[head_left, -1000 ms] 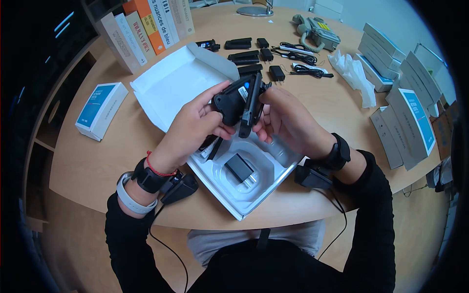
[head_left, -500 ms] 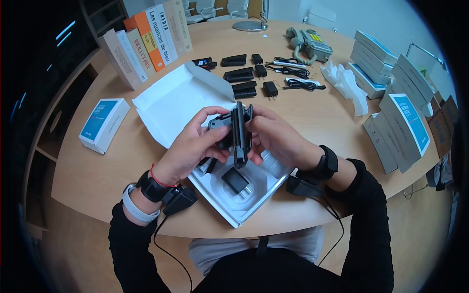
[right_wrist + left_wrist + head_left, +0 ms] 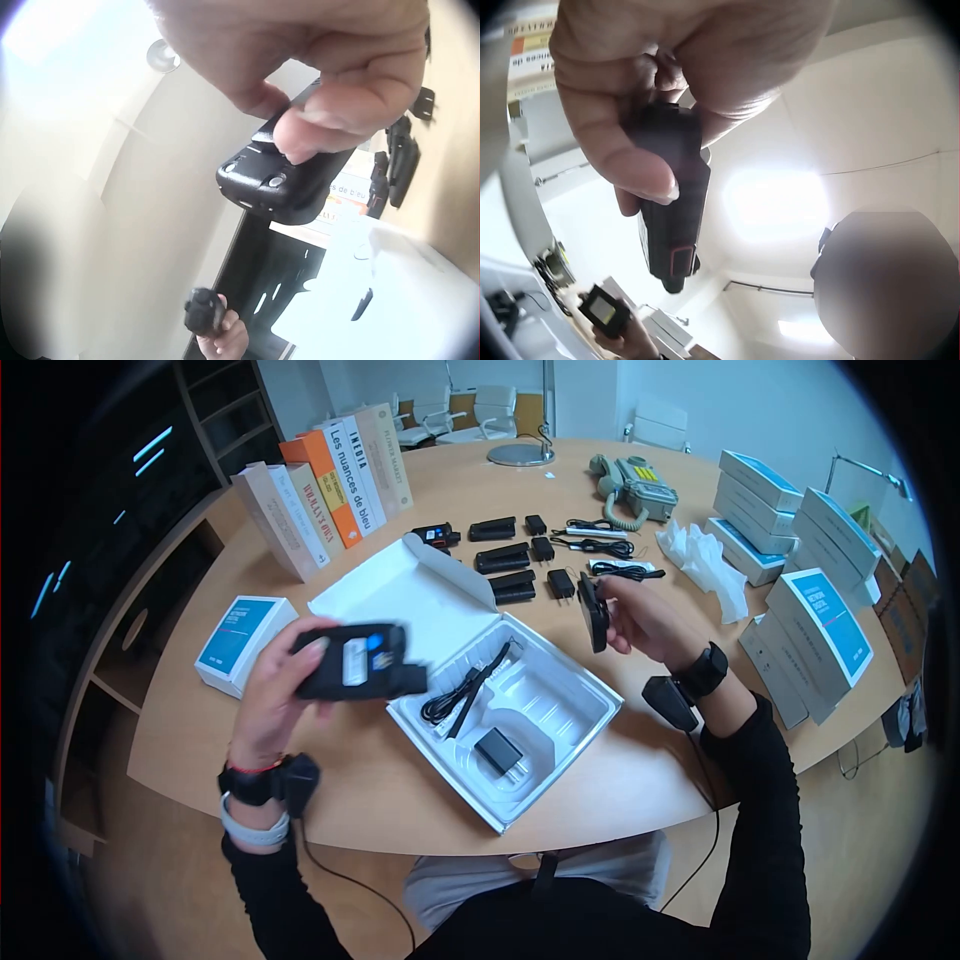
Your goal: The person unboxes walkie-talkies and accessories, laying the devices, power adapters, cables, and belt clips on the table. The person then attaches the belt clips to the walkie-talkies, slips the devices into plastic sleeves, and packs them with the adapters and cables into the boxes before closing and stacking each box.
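Note:
My left hand holds a black handheld device with a small white label and a stubby end, left of the open white box. In the left wrist view, its narrow side shows a red-outlined button. My right hand pinches a black block to the right of the box. Two round metal dots mark its end in the right wrist view, with fingers at its clip. The box's moulded tray holds a black power adapter and a coiled black cable.
Behind the box lie several black clip-like pieces, adapters and cables. Books and a blue-topped box stand left. A telephone, crumpled plastic and stacked boxes are on the right.
The device and the block, held close together over the box before, are now apart. My left hand has moved left with the device, my right hand to the right with the block.

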A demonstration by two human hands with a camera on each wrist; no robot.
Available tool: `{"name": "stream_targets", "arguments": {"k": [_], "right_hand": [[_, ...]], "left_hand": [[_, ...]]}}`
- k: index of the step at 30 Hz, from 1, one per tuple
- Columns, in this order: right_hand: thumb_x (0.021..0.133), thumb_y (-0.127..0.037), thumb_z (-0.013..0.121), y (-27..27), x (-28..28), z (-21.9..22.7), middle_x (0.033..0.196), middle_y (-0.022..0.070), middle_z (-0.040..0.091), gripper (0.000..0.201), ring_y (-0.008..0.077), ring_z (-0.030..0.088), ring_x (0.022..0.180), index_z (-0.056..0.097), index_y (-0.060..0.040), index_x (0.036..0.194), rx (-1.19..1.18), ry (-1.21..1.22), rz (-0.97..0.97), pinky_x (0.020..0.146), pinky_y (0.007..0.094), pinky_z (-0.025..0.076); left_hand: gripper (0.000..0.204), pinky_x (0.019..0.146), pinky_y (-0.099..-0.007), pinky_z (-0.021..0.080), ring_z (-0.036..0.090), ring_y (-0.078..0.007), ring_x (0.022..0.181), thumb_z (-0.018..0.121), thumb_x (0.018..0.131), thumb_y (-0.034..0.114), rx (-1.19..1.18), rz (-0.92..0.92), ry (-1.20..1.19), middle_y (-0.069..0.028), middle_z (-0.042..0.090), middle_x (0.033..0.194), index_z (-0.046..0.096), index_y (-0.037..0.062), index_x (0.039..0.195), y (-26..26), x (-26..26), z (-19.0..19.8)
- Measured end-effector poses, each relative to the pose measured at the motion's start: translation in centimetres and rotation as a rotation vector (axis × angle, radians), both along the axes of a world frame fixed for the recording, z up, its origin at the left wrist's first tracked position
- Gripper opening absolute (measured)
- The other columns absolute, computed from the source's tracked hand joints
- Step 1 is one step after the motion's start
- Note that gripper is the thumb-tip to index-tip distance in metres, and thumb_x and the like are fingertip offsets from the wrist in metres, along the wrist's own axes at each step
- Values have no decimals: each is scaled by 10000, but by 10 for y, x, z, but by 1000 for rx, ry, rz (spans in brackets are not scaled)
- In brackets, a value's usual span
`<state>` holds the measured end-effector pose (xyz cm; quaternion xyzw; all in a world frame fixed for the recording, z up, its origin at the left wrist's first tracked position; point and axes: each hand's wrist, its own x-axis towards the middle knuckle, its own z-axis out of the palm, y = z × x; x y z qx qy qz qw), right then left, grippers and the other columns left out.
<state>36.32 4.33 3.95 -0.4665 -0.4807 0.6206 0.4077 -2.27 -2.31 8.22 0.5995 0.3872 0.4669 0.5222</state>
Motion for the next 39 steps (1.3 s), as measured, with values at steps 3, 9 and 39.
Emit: {"name": "stream_targets", "arguments": {"k": [3,9,39], "right_hand": [[885,-270,441,5,5,-14,558,55,553,236,121,524,427,522,-50,907,-94,5,9,380,219,405],[904,-291,396,12,-4,-40,618,60,593,273,136,550,508,520,-50,875,-232,69,-2,480,236,433],[890,-319,489,20,-29,-32,772,42,578,256,151,542,648,563,-96,992,-217,249,122,597,284,443]], "left_hand": [[317,418,-193,459,575,-93,533,509,922,222,-87,30,96,-106,623,902,481,21,1165,-11,-61,-8],[245,408,-230,486,578,-130,504,487,934,196,-415,226,337,-120,619,864,477,19,1103,4,-118,-57],[324,551,-236,491,577,-113,606,563,870,163,-164,84,541,-82,616,824,562,26,1164,103,-29,-98]]}}
